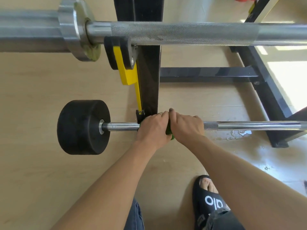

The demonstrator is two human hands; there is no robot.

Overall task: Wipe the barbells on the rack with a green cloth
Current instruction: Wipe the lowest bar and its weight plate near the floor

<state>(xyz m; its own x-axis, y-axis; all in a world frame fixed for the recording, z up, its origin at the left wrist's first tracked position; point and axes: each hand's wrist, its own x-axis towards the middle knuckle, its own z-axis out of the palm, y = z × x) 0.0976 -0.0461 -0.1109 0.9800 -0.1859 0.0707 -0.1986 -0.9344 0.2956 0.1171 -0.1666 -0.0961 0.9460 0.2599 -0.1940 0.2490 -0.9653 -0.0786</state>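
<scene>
A lower barbell [249,125] with a chrome shaft and a black rubber weight [83,127] at its left end lies across the black rack. My left hand [153,129] and my right hand [186,126] sit side by side on its shaft, just right of the rack's hook, fingers curled over the bar. A green cloth [169,131] is wrapped on the bar under both hands; only a strip shows between them. An upper barbell [182,33] with a knurled steel shaft and a silver collar [74,29] rests on a higher hook, close to the camera.
The black rack upright [150,77] with yellow hook plates [128,70] rises between the bars. Black base beams [207,74] run right across the pale wooden floor. A wet patch [239,134] lies under the lower bar. My sandalled foot [211,201] stands at the bottom right.
</scene>
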